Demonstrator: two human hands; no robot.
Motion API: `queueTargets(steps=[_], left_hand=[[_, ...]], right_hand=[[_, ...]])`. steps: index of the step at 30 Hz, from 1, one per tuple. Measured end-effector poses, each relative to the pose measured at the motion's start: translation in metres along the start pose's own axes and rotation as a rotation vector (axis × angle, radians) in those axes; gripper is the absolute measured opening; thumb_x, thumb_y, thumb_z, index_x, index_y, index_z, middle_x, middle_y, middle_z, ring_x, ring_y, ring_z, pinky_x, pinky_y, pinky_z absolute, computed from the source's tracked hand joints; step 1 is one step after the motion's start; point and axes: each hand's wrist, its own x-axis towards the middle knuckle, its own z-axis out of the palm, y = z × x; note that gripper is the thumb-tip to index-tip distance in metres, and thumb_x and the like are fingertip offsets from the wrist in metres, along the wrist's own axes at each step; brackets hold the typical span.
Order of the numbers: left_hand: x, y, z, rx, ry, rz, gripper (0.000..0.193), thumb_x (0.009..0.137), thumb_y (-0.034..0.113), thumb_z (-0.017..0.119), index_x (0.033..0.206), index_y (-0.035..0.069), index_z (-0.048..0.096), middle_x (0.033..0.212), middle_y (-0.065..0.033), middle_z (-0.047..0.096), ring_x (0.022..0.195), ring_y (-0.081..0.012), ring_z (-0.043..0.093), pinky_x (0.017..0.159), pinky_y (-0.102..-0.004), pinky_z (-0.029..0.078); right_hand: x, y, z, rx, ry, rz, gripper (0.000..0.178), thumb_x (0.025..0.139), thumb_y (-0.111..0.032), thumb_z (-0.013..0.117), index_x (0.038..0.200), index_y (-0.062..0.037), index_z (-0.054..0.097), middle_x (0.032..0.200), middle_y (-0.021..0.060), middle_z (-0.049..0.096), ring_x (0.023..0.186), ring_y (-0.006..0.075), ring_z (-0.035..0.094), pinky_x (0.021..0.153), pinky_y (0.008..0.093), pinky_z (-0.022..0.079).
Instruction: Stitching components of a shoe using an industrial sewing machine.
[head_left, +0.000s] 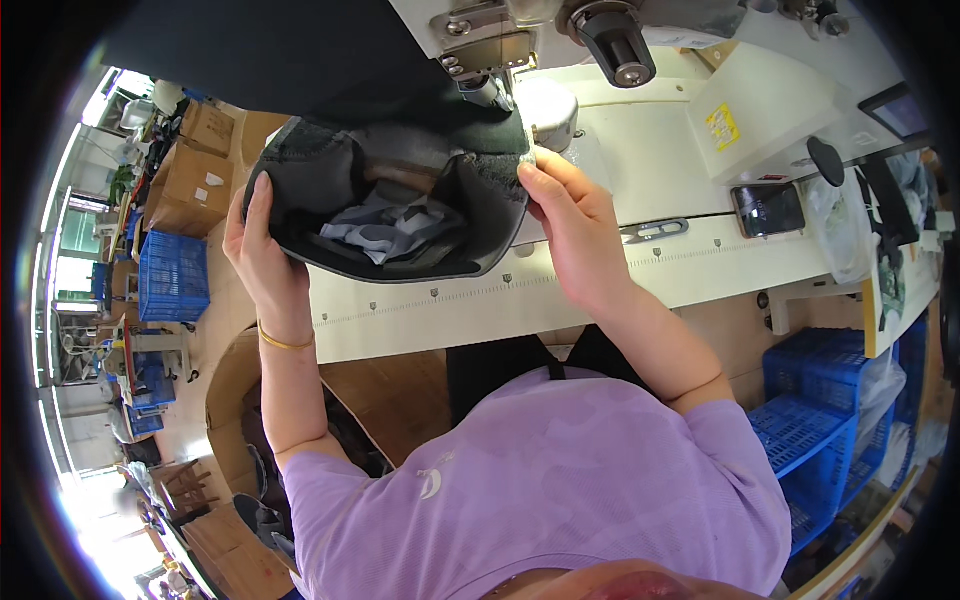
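Observation:
A dark grey fabric piece shaped like a cap is held up over the sewing machine table, its hollow inside facing me. Grey-and-white camouflage cloth lies crumpled within it. My left hand grips the left edge, thumb on the near side and fingers behind. At the right edge, my right hand pinches the fabric between thumb and fingers, close to the sewing machine's presser foot. The far edge reaches up to the foot; whether it lies under it, I cannot tell.
The pale table carries a ruler scale along its front. A phone lies to the right. Blue plastic crates stand at the lower right, another blue crate at left. A large cardboard box sits beside me.

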Motion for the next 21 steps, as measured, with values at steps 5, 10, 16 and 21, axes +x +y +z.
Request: queueTargets(steps=[5, 10, 16, 21], left_hand=[[0.002, -0.002, -0.002, -0.009, -0.012, 0.041, 0.018, 0.091, 0.01, 0.057, 0.098, -0.005, 0.062, 0.094, -0.0089, 0.065, 0.084, -0.014, 0.062, 0.077, -0.0246, 0.049], [0.014, -0.008, -0.005, -0.012, -0.028, 0.053, 0.017, 0.09, 0.007, 0.057, 0.098, -0.007, 0.063, 0.096, -0.0096, 0.066, 0.085, -0.0139, 0.062, 0.079, -0.0239, 0.048], [0.018, -0.014, -0.009, -0.025, -0.052, 0.069, 0.018, 0.09, 0.007, 0.057, 0.1, -0.007, 0.062, 0.097, -0.0107, 0.066, 0.087, -0.0143, 0.062, 0.08, -0.0241, 0.048], [0.015, -0.011, -0.003, -0.02, -0.067, 0.082, 0.018, 0.09, 0.007, 0.057, 0.101, -0.007, 0.062, 0.098, -0.0102, 0.066, 0.087, -0.0146, 0.062, 0.08, -0.0248, 0.048]], right_hand=[[0.006, -0.004, 0.004, 0.027, 0.04, -0.093, 0.027, 0.097, -0.019, 0.047, 0.109, 0.0019, 0.06, 0.093, -0.001, 0.06, 0.084, 0.0042, 0.051, 0.08, 0.0219, 0.042], [0.009, -0.002, 0.004, 0.031, 0.014, -0.119, 0.031, 0.098, -0.019, 0.047, 0.113, 0.0048, 0.059, 0.101, 0.0036, 0.063, 0.094, 0.0078, 0.056, 0.09, 0.026, 0.044], [0.009, -0.003, 0.004, -0.009, 0.029, -0.115, 0.03, 0.097, -0.017, 0.049, 0.114, 0.0057, 0.058, 0.099, 0.0026, 0.064, 0.092, 0.007, 0.055, 0.088, 0.0241, 0.044], [0.01, 0.001, 0.003, -0.036, 0.032, -0.133, 0.029, 0.095, -0.017, 0.052, 0.114, 0.0044, 0.059, 0.093, 0.0002, 0.061, 0.087, 0.0046, 0.052, 0.083, 0.0216, 0.043]])
